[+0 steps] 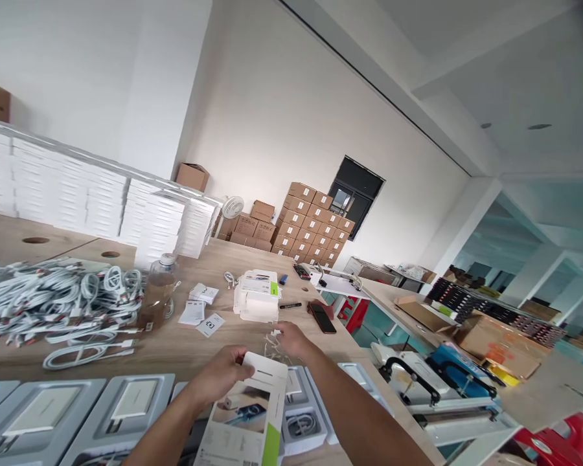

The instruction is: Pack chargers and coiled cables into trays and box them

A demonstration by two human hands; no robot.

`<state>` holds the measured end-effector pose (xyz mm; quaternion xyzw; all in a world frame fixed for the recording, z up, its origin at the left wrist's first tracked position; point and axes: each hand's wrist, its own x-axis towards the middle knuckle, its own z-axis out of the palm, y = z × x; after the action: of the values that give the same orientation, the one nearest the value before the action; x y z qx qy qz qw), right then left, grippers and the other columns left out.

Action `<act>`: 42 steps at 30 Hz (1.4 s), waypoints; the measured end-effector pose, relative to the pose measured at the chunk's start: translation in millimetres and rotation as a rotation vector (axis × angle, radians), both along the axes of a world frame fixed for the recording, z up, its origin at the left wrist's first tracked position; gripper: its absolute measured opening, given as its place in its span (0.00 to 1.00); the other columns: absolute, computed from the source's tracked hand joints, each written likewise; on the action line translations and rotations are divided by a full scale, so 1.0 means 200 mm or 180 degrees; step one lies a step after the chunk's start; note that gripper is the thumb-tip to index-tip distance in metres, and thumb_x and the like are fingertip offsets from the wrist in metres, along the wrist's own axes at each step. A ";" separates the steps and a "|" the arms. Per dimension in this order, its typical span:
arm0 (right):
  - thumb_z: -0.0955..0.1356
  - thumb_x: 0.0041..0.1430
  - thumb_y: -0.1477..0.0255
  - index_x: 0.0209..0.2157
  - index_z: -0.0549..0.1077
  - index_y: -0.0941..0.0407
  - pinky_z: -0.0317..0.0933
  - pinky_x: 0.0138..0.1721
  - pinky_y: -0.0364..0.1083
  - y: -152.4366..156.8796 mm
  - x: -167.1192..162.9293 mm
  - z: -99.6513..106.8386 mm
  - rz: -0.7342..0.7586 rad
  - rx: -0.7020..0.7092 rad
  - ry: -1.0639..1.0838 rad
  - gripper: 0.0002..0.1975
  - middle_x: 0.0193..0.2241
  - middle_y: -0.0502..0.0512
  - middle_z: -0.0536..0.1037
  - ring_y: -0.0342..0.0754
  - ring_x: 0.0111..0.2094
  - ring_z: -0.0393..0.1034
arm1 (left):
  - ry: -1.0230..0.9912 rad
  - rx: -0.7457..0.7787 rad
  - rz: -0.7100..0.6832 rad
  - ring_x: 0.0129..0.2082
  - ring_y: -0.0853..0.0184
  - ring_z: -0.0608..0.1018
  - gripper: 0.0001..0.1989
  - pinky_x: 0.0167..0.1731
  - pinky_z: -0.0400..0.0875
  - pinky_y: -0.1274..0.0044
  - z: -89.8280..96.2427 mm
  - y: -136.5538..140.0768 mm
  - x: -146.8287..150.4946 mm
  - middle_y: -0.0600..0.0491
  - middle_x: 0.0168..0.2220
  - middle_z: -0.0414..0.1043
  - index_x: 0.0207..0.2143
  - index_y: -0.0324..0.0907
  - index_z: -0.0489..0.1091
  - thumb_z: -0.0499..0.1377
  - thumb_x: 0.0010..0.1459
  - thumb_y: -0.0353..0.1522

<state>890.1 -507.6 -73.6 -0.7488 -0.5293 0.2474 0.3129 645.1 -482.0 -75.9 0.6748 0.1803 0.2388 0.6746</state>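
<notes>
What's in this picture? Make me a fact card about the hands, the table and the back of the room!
Left hand: holding a printed carton near its flap
Right hand: by thin pale strands; grip unclear
Table: white cables, bottle, leaflets, marker pen, phone
Trays: gray, some holding white chargers
Back: white fan, stacked cardboard boxes

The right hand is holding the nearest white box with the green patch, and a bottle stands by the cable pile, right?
Not the right hand: in the head view, the left hand holds the nearest white box. A bottle does stand by the cable pile.
</notes>
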 end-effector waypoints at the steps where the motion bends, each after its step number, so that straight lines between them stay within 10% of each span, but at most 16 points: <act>1: 0.67 0.64 0.65 0.44 0.72 0.59 0.67 0.47 0.54 0.00 0.00 0.00 -0.0035 0.0082 0.0003 0.12 0.46 0.56 0.74 0.50 0.46 0.71 | 0.0005 -0.0007 0.0036 0.29 0.61 0.75 0.10 0.34 0.67 0.71 0.00 0.01 0.00 0.54 0.26 0.76 0.26 0.40 0.75 0.62 0.43 0.38; 19: 0.71 0.52 0.52 0.48 0.74 0.54 0.62 0.27 0.44 -0.55 -0.27 -0.10 -0.0156 0.0811 0.1969 0.27 0.29 0.53 0.78 0.47 0.27 0.71 | 0.0093 0.0043 -0.0270 0.31 0.62 0.75 0.10 0.33 0.66 0.74 0.01 0.02 0.00 0.54 0.29 0.75 0.32 0.41 0.70 0.58 0.51 0.37; 31: 0.69 0.56 0.56 0.41 0.75 0.58 0.63 0.31 0.44 -0.24 0.08 -0.25 -0.0832 0.0782 0.1055 0.20 0.34 0.55 0.79 0.49 0.35 0.74 | 0.0663 0.0643 -0.1029 0.32 0.62 0.75 0.08 0.32 0.65 0.76 -0.02 -0.06 0.01 0.56 0.30 0.76 0.31 0.42 0.75 0.61 0.46 0.32; 42: 0.67 0.64 0.67 0.49 0.70 0.58 0.68 0.47 0.55 0.20 0.27 -0.28 -0.0833 0.0148 -0.0258 0.14 0.49 0.58 0.73 0.51 0.46 0.71 | 0.0507 0.0476 -0.0872 0.32 0.64 0.75 0.15 0.31 0.66 0.77 -0.07 -0.03 0.02 0.55 0.32 0.76 0.38 0.41 0.74 0.60 0.44 0.28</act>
<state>944.2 -468.2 -129.2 -0.8133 -0.4450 0.1617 0.3381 649.1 -487.0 -90.3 0.7582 0.1213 0.1032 0.6323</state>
